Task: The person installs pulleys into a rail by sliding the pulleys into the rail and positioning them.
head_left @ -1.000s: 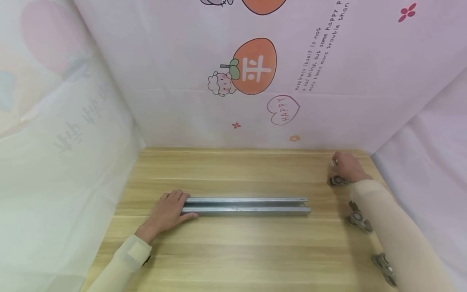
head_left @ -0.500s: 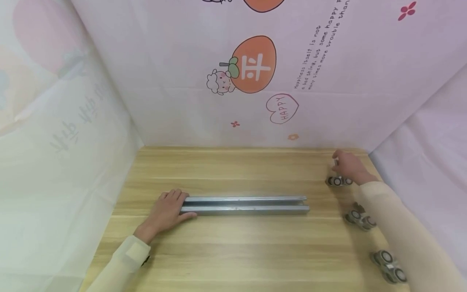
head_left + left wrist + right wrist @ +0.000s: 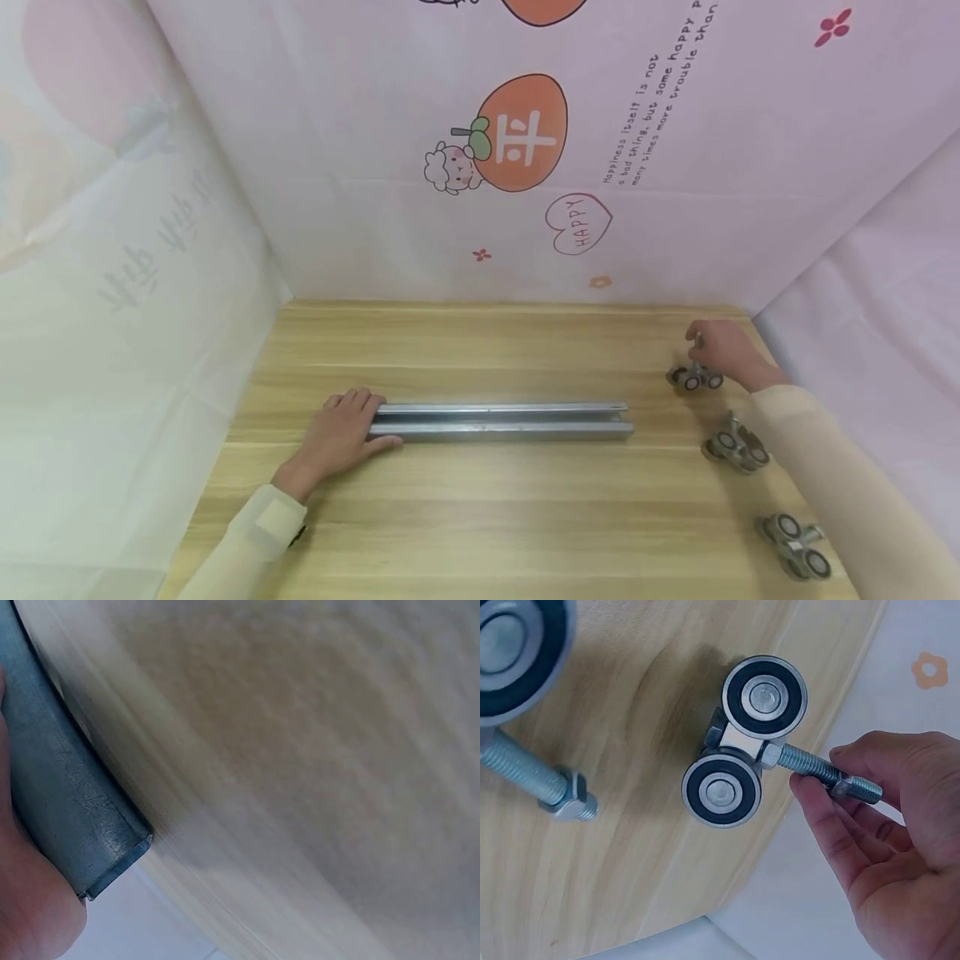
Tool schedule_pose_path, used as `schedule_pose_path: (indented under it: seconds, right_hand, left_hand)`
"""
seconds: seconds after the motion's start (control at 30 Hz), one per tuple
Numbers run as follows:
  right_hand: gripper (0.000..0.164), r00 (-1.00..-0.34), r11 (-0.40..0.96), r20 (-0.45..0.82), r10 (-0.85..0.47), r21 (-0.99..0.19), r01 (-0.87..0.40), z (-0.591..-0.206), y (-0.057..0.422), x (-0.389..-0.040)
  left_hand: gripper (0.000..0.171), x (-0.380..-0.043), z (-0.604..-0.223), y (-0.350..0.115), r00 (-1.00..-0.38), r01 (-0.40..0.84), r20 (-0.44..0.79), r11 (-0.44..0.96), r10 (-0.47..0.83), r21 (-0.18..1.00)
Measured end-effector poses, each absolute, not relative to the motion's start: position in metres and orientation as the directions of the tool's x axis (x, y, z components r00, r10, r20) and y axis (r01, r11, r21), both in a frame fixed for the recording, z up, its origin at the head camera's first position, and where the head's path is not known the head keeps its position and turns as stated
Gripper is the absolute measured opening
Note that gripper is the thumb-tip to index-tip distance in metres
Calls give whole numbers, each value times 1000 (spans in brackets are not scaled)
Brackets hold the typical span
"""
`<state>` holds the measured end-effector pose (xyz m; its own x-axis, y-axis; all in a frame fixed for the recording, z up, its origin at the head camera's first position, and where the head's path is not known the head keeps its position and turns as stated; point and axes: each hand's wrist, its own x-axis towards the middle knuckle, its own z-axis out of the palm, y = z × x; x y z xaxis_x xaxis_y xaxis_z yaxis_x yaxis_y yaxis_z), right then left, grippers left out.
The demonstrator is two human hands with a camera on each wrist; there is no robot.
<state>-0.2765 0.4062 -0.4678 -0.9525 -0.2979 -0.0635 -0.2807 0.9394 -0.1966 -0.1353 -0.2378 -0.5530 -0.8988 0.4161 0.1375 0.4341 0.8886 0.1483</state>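
A silver metal C-channel rail point(image 3: 502, 432) lies lengthwise on the wooden table, its slot facing up. My left hand point(image 3: 341, 429) grips its left end, thumb along the near side and fingers over the far side. In the left wrist view, the end of the rail point(image 3: 75, 787) shows beside the palm. At the far right, my right hand point(image 3: 726, 348) pinches the threaded bolt of a roller trolley point(image 3: 696, 377). The right wrist view shows thumb and forefinger at that bolt point(image 3: 810, 765), close to its nut point(image 3: 847, 786); the trolley's wheels rest near the table edge.
Two more roller trolleys stand along the right side, a middle one point(image 3: 737, 446) and a nearer one point(image 3: 797, 546), under or beside the right forearm. Printed cloth walls point(image 3: 390, 233) border the table point(image 3: 480, 517) at the back and sides.
My right hand has shifted slightly towards me at the far trolley, whose bolt shows more plainly between the fingers. The left hand and the rail have stayed in place.
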Motion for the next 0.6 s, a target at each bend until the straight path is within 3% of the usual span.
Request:
schedule_pose_path:
  seconds: [0.6]
  right_hand:
    - [24,-929,914,-15,-370,-182,-362,-461,412,-262]
  left_hand:
    - [77,-135,-553,-238,-898,435,145,887,415,154]
